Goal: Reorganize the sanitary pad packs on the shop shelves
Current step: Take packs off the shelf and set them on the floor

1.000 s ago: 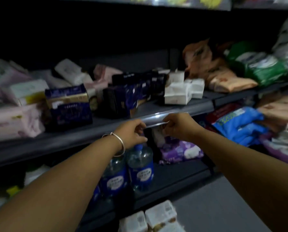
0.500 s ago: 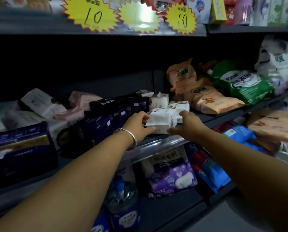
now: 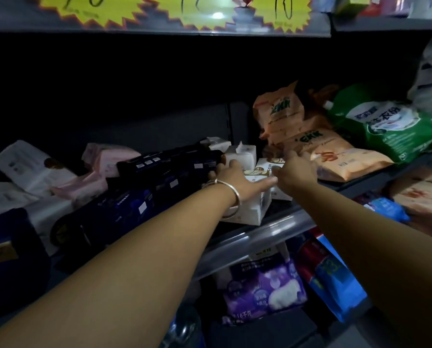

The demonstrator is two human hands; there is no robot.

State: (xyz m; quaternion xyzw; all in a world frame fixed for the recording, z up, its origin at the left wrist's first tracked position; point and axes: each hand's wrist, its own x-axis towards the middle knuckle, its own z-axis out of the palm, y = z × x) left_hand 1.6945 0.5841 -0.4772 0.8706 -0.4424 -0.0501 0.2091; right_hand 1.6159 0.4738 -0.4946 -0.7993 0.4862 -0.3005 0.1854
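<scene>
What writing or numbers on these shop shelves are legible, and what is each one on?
"10": handwritten on the right yellow starburst price tag; the other tags' numbers are cut off.
"18千克": bottom of the purple bag.
Large white characters on the green bag: too blurred.
Orange bags, white packs, dark packs: print illegible.

This is a small shop. Dark metal shelves (image 3: 272,234) run in tiers, each crowded with packaged goods for sale: dark blue pad packs (image 3: 139,197), pink packs (image 3: 109,159), orange bags (image 3: 335,156), a green detergent pouch (image 3: 386,126) and a purple pack (image 3: 265,290) on the tier below. Yellow starburst price tags (image 3: 104,11) with handwritten numbers hang along the edge of the top shelf.
</scene>
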